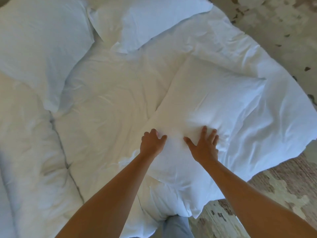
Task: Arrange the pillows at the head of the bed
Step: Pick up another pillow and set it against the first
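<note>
A white pillow (202,107) lies diagonally on the right side of the white bed (106,100), in front of me. My left hand (151,143) rests on its left edge with fingers curled into the fabric. My right hand (204,146) lies flat on the pillow top, fingers spread. A second white pillow (39,48) sits at the far left. A third white pillow (154,19) lies at the top centre. Both of those are apart from my hands.
A rumpled white duvet (34,160) covers the left of the bed, with a dark fold line running down it. The bed sheet's corner (283,127) hangs over the right edge. Mottled beige floor (274,194) shows at right. My trouser leg (176,227) touches the bed's near edge.
</note>
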`<state>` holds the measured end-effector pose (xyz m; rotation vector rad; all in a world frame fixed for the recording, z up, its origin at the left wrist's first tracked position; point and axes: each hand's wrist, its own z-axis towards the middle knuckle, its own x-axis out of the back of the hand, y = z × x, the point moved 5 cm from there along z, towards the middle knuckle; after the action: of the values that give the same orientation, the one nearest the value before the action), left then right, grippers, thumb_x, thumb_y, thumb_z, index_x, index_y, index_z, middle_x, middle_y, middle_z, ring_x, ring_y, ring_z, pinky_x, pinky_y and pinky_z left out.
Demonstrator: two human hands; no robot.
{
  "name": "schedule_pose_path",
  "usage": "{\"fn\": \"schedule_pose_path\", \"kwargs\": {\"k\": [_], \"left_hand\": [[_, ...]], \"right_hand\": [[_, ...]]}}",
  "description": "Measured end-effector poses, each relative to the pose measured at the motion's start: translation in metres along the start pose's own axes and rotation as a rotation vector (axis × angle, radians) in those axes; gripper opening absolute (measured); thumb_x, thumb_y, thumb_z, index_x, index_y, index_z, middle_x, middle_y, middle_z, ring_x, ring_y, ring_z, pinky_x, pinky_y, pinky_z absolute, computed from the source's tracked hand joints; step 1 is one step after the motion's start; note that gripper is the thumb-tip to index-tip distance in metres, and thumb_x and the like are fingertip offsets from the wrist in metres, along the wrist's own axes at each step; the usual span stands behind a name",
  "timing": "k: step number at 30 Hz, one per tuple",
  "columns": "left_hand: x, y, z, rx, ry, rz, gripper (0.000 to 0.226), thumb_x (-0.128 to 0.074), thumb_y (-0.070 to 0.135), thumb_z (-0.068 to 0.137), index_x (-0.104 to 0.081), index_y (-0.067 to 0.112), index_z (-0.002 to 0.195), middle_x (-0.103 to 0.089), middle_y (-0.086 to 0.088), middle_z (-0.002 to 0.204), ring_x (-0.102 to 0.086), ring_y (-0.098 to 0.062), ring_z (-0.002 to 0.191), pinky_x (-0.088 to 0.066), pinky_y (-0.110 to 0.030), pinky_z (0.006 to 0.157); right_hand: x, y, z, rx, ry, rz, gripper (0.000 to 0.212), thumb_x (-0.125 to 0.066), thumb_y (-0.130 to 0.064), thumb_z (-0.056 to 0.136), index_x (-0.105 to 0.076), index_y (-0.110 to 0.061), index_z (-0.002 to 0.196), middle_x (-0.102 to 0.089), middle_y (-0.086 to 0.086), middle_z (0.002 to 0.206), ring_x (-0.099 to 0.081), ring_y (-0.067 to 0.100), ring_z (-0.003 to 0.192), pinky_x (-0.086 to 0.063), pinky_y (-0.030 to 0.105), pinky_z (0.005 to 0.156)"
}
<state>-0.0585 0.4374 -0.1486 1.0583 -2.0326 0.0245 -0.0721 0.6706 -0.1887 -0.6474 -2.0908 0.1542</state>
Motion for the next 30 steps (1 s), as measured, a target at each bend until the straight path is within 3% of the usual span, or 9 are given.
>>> {"fn": "schedule_pose_path", "kwargs": {"k": [4,9,12,14,21,24,27,28,30], "left_hand": [[0.001,-0.004,0.048,0.025,0.12,-0.047,0.058,-0.063,0.065,0.082,-0.055,0.018,0.113,-0.052,-0.005,0.116,-0.053,-0.03,0.119,-0.053,-0.047,0.094],[-0.004,-0.016,0.101,0.108,-0.031,-0.092,0.109,-0.068,0.087,0.056,-0.044,0.022,0.139,-0.054,-0.006,0.133,-0.055,-0.031,0.127,-0.05,-0.048,0.101],[-0.014,-0.03,0.117,0.151,-0.099,-0.175,0.123,-0.069,0.093,0.045,-0.042,0.026,0.145,-0.059,-0.003,0.136,-0.06,-0.029,0.122,-0.051,-0.04,0.092],[-0.021,-0.037,0.12,0.163,-0.102,-0.222,0.123,-0.07,0.094,0.043,-0.044,0.028,0.143,-0.062,0.0,0.135,-0.062,-0.027,0.118,-0.049,-0.037,0.087],[-0.02,-0.029,0.099,0.091,-0.066,-0.241,0.122,-0.068,0.097,0.04,-0.053,0.024,0.137,-0.067,0.001,0.132,-0.063,-0.027,0.12,-0.052,-0.046,0.101],[-0.014,-0.02,0.075,0.023,-0.057,-0.252,0.111,-0.07,0.095,0.041,-0.061,0.031,0.131,-0.072,0.008,0.122,-0.068,-0.018,0.108,-0.055,-0.036,0.09],[-0.002,-0.011,0.042,-0.066,-0.016,-0.227,0.087,-0.073,0.089,0.045,-0.066,0.035,0.112,-0.076,0.014,0.099,-0.068,0.003,0.072,-0.054,-0.026,0.067],[0.002,-0.009,0.03,-0.098,0.0,-0.223,0.079,-0.074,0.087,0.047,-0.066,0.034,0.106,-0.076,0.013,0.091,-0.068,0.004,0.062,-0.056,-0.026,0.063],[0.015,-0.008,0.003,-0.159,0.028,-0.194,0.071,-0.074,0.084,0.052,-0.063,0.033,0.1,-0.075,0.01,0.084,-0.071,-0.005,0.062,-0.061,-0.033,0.063]], "right_hand": [[-0.017,0.017,0.03,-0.02,-0.043,0.02,0.123,-0.045,-0.093,0.077,0.01,-0.029,0.166,0.019,0.017,0.173,0.012,0.038,0.161,-0.028,0.071,0.12],[-0.033,0.027,0.052,0.022,-0.039,0.04,0.124,-0.048,-0.092,0.076,0.007,-0.028,0.166,0.016,0.018,0.173,0.012,0.038,0.162,-0.027,0.069,0.122],[-0.042,0.028,0.06,0.024,-0.035,0.017,0.124,-0.047,-0.093,0.075,0.008,-0.029,0.166,0.016,0.017,0.173,0.012,0.037,0.162,-0.028,0.072,0.119],[-0.045,0.029,0.062,0.022,-0.022,-0.004,0.123,-0.045,-0.094,0.075,0.008,-0.03,0.165,0.015,0.016,0.174,0.011,0.036,0.162,-0.03,0.073,0.117],[-0.036,0.038,0.051,0.019,-0.007,-0.005,0.12,-0.043,-0.095,0.074,0.009,-0.035,0.164,0.012,0.011,0.175,0.006,0.035,0.163,-0.031,0.066,0.118],[-0.021,0.043,0.035,-0.002,-0.036,0.005,0.117,-0.044,-0.093,0.076,0.006,-0.035,0.165,0.003,0.014,0.175,-0.006,0.038,0.162,-0.031,0.063,0.119],[0.002,0.045,0.009,0.002,-0.03,0.003,0.111,-0.045,-0.089,0.079,-0.007,-0.031,0.166,-0.02,0.014,0.17,-0.028,0.04,0.155,-0.039,0.06,0.114],[0.01,0.044,-0.002,0.015,-0.016,-0.001,0.108,-0.046,-0.087,0.082,-0.01,-0.029,0.165,-0.026,0.013,0.168,-0.034,0.04,0.151,-0.042,0.059,0.112],[0.025,0.038,-0.027,0.056,0.012,-0.008,0.102,-0.052,-0.08,0.087,-0.013,-0.026,0.166,-0.03,0.011,0.167,-0.038,0.038,0.15,-0.046,0.057,0.109]]}}
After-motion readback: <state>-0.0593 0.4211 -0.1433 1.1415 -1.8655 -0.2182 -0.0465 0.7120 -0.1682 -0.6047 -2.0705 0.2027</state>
